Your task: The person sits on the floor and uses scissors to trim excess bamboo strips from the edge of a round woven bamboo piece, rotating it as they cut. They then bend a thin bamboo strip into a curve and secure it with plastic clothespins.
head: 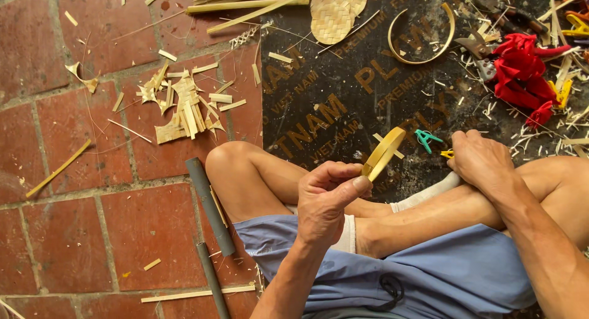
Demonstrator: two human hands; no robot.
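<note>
Brick floor [73, 227]: left hand [325, 199] pinches bamboo ring [383, 152]; right hand [481, 162] apparently grips yellow clip [448, 153] (red cloth [521, 73] nearby).

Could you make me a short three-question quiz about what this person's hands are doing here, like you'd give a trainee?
1. True or false: the left hand pinches a bent yellow bamboo strip.
2. Which lies nearest the right hand? A) the round woven bamboo disc B) the green clip C) the grey pipe
3. In one word, what colour is the bunched cloth on the dark printed board?

Key: 1 true. 2 B. 3 red.
</note>
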